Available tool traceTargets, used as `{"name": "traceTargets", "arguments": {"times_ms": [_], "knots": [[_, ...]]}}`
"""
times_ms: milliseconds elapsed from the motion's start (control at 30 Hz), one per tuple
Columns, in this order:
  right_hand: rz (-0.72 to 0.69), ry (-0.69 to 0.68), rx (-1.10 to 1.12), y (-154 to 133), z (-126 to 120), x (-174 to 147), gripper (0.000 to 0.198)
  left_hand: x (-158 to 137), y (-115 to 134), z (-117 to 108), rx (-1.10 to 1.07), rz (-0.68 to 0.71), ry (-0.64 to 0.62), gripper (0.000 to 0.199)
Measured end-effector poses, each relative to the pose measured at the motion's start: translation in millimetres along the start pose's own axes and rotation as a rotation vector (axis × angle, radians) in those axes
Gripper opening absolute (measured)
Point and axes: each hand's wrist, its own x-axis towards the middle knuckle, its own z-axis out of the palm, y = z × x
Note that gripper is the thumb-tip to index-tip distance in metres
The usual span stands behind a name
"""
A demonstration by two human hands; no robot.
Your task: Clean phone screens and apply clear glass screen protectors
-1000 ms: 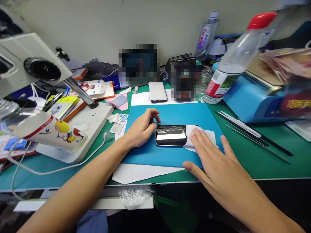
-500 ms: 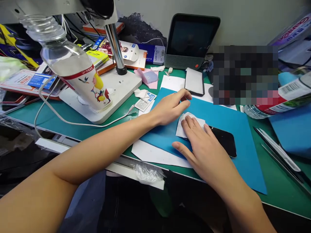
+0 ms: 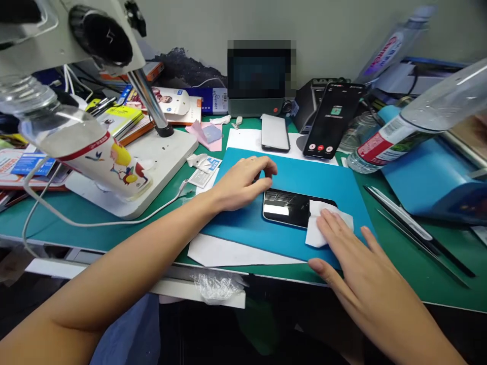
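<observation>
A smartphone with a dark, shiny screen lies face up on the blue mat. My right hand rests flat on a folded white wipe, pressing it over the phone's right end; its fingers are stretched and the thumb stands apart. At the phone's left end is my left hand, fingers loosely curled, with a gap between thumb and forefinger and nothing held. Whether it touches the phone's edge I cannot tell. Part of the phone is hidden under the wipe.
Behind the mat lie a phone-shaped panel and a propped-up phone. Tweezers and a tilted-looking bottle are at right. At left, a bottle stands on the microscope base; a white cable crosses the table.
My right hand has slid the wipe from the phone's left end to its right end, uncovering the left part. My left hand stays near the left end. The view has shifted.
</observation>
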Motion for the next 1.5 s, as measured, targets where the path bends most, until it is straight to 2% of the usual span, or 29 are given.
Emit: {"name": "traceTargets", "arguments": {"times_ms": [167, 367, 533, 667, 767, 933, 1033, 1100, 1233, 1300, 1500], "knots": [[0.056, 0.023, 0.002, 0.4, 2.8, -3.0, 0.073, -1.3, 4.4, -1.8, -0.001, -0.006, 0.082, 0.022], [0.101, 0.047, -0.023, -3.8, 6.9, 8.5, 0.09, -2.0, -0.3, 2.2, -0.034, -0.009, 0.048, 0.028], [0.08, -0.066, 0.119, -16.4, -0.4, 38.3, 0.104, -2.1, 3.9, 3.1, 0.034, -0.014, 0.019, 0.028], [-0.001, -0.147, 0.237, -37.4, -4.6, 67.0, 0.112, -2.1, 4.9, 2.1, 0.084, -0.008, 0.128, 0.026], [-0.019, -0.131, 0.255, -51.4, -2.9, 71.1, 0.109, -1.4, 2.7, 2.1, 0.078, -0.004, 0.158, 0.02], [-0.066, -0.084, 0.241, -64.2, 1.0, 45.8, 0.093, 0.2, 1.1, 4.8, 0.114, 0.069, 0.134, 0.007], [-0.08, -0.074, 0.24, -66.3, 0.6, 41.0, 0.084, 0.8, 1.4, 7.9, 0.121, 0.094, 0.136, 0.013], [-0.069, -0.082, 0.252, -66.1, 0.5, 49.6, 0.084, 1.3, 1.1, 10.9, 0.125, 0.08, 0.134, 0.016], [-0.018, -0.094, 0.273, -65.7, 2.3, 76.1, 0.088, 2.1, -1.0, 16.6, 0.09, -0.004, 0.144, 0.017], [-0.013, -0.094, 0.27, -67.4, 3.2, 79.1, 0.088, 2.1, -2.0, 17.4, 0.066, -0.048, 0.151, 0.019], [-0.015, -0.023, 0.19, -81.2, 3.0, 42.6, 0.09, 1.6, -2.8, 15.9, 0.014, -0.086, 0.114, 0.033]]}}
